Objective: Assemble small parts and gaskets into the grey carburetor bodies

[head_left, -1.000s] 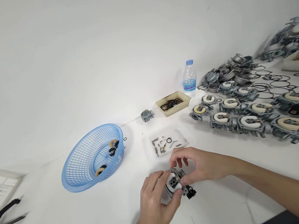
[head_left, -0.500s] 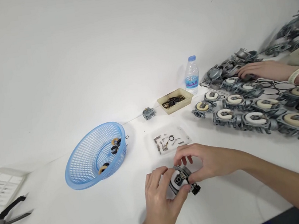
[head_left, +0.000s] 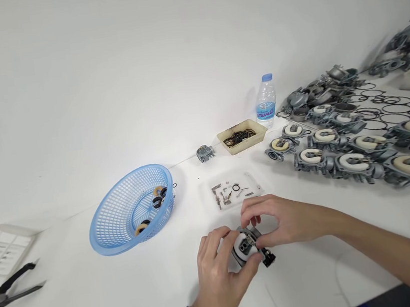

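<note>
A metal carburetor body (head_left: 252, 233) with a white float (head_left: 241, 247) lies at the lower middle, tilted between both hands. My left hand (head_left: 222, 267) is wrapped round its left side, thumb at the front edge and fingers over the float. My right hand (head_left: 279, 219) is at its right side, thumb and index finger pinched close to the metal near the float; anything small between those fingertips is hidden. Just behind, a clear tray (head_left: 206, 193) holds small metal parts and a black ring (head_left: 235, 187).
Left stand a blue basket (head_left: 111, 206) with rings, pliers (head_left: 10, 292) and a white compartment tray (head_left: 24, 243). Behind are another carburetor (head_left: 205, 153), a beige tray (head_left: 249, 143) and a bottle (head_left: 266, 110). Many carburetors (head_left: 352, 163) and black rings (head_left: 397, 108) lie right.
The other person's hand at the upper right has left the view, uncovering rings. My right thumb and fingers have shifted slightly at the carburetor. The view has moved a little.
</note>
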A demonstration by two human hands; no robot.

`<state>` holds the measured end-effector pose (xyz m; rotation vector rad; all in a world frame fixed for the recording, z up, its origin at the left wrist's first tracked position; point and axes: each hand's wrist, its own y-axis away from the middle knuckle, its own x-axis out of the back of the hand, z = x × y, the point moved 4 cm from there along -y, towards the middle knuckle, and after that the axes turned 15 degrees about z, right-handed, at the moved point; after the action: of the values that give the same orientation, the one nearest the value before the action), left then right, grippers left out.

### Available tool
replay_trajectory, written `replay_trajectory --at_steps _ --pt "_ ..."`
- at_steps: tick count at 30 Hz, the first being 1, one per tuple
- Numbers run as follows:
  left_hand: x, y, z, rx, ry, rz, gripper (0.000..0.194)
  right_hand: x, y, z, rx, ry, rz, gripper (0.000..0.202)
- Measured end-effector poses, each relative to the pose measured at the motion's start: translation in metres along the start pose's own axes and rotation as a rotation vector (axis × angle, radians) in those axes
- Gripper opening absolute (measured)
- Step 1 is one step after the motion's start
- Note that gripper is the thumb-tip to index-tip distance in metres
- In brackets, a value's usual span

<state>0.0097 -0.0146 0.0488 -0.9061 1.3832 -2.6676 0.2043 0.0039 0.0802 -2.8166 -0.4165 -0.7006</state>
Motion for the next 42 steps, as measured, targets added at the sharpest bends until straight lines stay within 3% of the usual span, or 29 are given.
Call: replay_trajectory --at_steps 4,9,13,21,34,37,42 --pt "-0.0005 0.0012 -0.0018 0.007 0.009 -0.021 0.028 -0.0016 0.001 0.0004 0.018 -0.007 0.012 0.02" --pt "-0.0042 0.0005 -0.0045 0.047 0.031 -0.097 0.055 -0.0011 0.0013 0.0005 0.02 -0.009 0.01 0.019" --pt "-0.0069 0.0001 -0.0063 0.087 0.062 -0.19 0.05 0.0003 0.0019 0.001 0.054 0.005 0.021 0.018" --pt "-0.008 -0.0022 -0.0046 0.163 0.092 -0.247 0.046 -0.0006 0.0031 0.0036 0.091 0.034 0.054 0.015" --pt "-0.0072 0.0009 -0.0067 0.133 0.123 -0.239 0.048 -0.006 0.0063 0.0028 0.191 0.114 0.092 0.017" --pt "-0.0062 -0.0003 -0.0049 0.138 0.161 -0.241 0.049 -0.0058 0.0062 0.0025 0.162 0.133 0.093 0.019" --pt "-0.0039 0.0017 -0.0061 0.137 0.173 -0.198 0.036 -0.0013 0.0066 -0.0045 0.089 0.116 0.021 0.031"
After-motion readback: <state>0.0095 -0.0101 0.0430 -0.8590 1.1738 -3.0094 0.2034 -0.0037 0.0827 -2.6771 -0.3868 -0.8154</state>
